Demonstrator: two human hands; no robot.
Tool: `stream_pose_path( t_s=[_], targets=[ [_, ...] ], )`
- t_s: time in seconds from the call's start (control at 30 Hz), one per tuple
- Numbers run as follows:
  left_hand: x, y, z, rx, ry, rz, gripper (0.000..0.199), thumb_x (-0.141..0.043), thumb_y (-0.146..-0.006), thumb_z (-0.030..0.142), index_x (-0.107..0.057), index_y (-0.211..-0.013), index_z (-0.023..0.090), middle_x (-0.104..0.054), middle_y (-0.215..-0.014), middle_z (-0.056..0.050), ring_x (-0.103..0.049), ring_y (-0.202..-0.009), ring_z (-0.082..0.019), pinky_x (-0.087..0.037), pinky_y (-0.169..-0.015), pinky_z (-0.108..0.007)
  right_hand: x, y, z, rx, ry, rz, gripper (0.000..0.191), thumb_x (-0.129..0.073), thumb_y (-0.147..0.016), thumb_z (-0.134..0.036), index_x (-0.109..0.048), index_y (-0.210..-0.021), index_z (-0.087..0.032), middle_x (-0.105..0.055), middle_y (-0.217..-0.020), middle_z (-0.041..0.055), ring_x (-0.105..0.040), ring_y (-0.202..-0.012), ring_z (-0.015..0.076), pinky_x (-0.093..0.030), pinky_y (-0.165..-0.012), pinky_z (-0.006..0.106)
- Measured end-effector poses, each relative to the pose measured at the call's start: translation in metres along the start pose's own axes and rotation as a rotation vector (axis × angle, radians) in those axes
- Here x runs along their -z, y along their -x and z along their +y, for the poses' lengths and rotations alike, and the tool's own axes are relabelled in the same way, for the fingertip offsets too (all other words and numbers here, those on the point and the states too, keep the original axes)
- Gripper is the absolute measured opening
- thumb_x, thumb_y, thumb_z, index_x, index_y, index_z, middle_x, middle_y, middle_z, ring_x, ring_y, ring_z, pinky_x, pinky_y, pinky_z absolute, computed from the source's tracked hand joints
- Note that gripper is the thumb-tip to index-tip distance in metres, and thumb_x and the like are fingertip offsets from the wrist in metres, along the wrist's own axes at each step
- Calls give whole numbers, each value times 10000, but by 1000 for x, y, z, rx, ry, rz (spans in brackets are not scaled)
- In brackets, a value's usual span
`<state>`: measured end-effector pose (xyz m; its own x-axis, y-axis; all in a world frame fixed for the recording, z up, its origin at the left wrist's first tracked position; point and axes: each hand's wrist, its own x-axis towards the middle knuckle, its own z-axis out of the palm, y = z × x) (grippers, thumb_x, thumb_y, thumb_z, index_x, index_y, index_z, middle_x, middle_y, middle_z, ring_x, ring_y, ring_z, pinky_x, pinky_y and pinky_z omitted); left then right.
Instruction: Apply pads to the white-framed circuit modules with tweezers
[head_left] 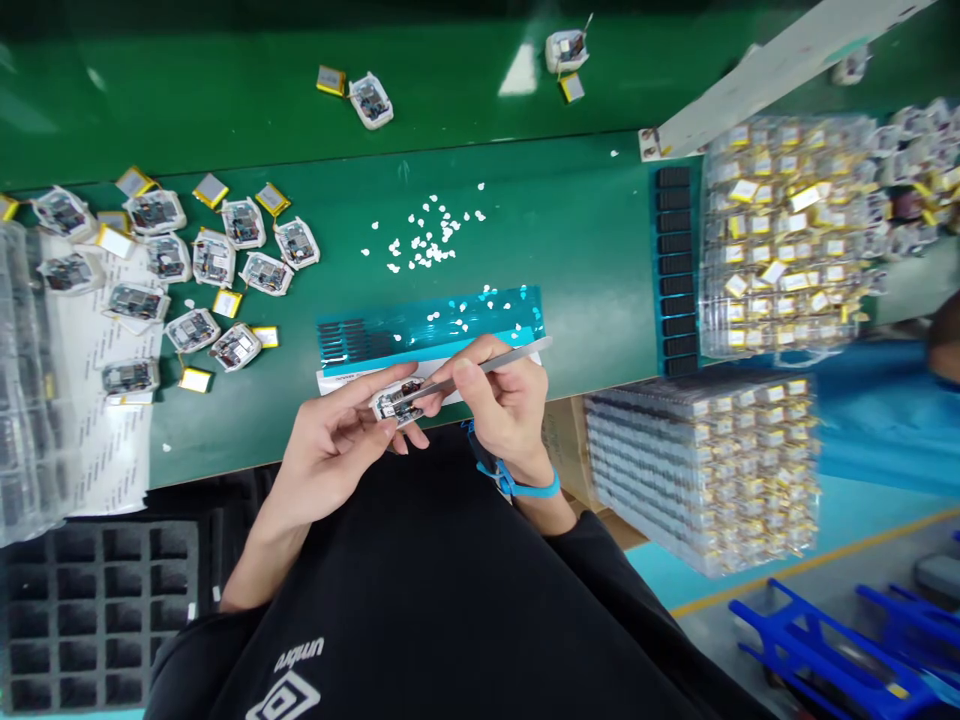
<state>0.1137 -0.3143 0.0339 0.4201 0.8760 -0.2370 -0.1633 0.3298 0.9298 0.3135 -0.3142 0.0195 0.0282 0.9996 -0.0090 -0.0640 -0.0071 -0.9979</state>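
Between the thumb and fingers of my left hand point(341, 435) is a small white device casing point(388, 405) with its circuit board showing. My right hand point(502, 395) grips metal tweezers point(495, 362) like a pen, their tip reaching into the casing. What the tip touches is too small to make out. Just beyond my hands lies a blue film strip point(450, 318) with black pieces on its left end and several white bits on it. More small white stickers point(431, 240) are scattered on the green mat.
Open casings point(214, 258) with yellow-edged batteries crowd the left side. A strip of black pieces point(675, 270) and clear trays of batteries point(784, 240) stand at right, above stacked trays point(705, 460). A black foam tray point(97, 610) is lower left. A white bracket point(765, 80) crosses the upper right.
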Motion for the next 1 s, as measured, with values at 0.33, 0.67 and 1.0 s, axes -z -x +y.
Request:
stream_pose_path(
  t_s=[0.33,0.67,1.0],
  targets=[
    [11,2,-13,-62,-301,112,327,-670,-1084,307,-793,-1369,203,-807,-800,-38,-717,-617,-150,-617,-603,-252,11,-2,12,152,195,144,324,-603,-1100,-521,-791,-988,-282,-848,-823,-4,-819,-702,179,-686,-651,344],
    [39,-16,-15,-368,-994,13,256,-539,-1118,210,-744,-1272,214,-797,-1394,-68,-699,-1368,-277,-534,-1124,-457,24,-49,44,293,496,-215,209,-667,-1086,-412,-860,-1113,-335,-880,-1086,-18,-751,-1063,226,-632,-965,431],
    [35,-21,-32,-420,-1169,15,243,-485,-1134,213,-704,-1240,208,-775,-1428,-95,-666,-1361,-286,-473,-1077,-445,29,-46,50,387,578,-198,200,-665,-1095,-372,-854,-1154,-342,-884,-1089,-29,-789,-966,203,-642,-924,395]
  ],
)
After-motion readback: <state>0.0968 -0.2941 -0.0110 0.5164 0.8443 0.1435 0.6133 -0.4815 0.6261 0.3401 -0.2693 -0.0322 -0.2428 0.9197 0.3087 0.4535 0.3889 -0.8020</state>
